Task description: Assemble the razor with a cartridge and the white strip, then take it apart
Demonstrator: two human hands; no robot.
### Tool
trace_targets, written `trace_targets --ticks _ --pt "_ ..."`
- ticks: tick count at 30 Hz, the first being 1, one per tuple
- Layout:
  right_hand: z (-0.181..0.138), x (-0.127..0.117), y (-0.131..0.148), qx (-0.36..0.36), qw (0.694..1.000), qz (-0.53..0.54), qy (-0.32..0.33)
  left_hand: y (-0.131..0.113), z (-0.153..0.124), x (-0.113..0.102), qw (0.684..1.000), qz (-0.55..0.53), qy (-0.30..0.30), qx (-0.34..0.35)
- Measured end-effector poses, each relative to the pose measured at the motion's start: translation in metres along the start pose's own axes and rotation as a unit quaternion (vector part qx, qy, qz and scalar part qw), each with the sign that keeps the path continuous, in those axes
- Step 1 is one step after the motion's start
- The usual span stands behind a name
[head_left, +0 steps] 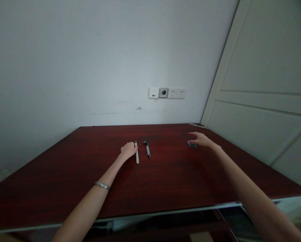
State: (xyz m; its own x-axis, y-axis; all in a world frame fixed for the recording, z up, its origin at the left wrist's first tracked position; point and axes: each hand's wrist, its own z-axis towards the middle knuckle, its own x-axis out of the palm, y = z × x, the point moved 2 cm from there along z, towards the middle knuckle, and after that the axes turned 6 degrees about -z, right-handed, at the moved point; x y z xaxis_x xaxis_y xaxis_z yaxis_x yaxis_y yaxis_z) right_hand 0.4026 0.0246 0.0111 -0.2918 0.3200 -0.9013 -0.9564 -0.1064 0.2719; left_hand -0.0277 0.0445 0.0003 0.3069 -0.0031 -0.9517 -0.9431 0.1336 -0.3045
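My left hand point(127, 150) is closed at the left side of a slim white stick-like tool point(137, 157) with a small dark end, its fingertips gripping it near the top. Just right of this lies a razor point(147, 149) with a black head and a grey-and-black handle, apart from the hand. Farther right, my right hand point(200, 138) hovers with thumb and fingers apart over a small clear, dark-striped flat item point(192, 145). The hand partly covers that item, and its exact kind cannot be made out.
The dark red wooden table point(170, 178) runs back to a white wall with a row of sockets point(167, 93). A pale panelled door point(261, 101) stands along the right side. Below the table's front edge is an open drawer or shelf point(216, 222) with things in it.
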Motion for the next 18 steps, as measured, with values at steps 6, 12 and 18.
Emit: trace_targets --ticks 6,12,18 --pt "-0.020 0.017 -0.039 0.040 0.986 0.093 0.131 -0.007 -0.005 -0.002 1.000 0.017 0.004 -0.006" --pt "-0.014 0.023 -0.041 0.052 0.978 0.150 0.138 -0.011 -0.006 -0.002 1.000 0.025 0.008 -0.003" --pt "-0.014 0.025 -0.041 0.055 0.977 0.164 0.124 -0.013 -0.006 -0.001 1.000 0.022 0.006 -0.004"
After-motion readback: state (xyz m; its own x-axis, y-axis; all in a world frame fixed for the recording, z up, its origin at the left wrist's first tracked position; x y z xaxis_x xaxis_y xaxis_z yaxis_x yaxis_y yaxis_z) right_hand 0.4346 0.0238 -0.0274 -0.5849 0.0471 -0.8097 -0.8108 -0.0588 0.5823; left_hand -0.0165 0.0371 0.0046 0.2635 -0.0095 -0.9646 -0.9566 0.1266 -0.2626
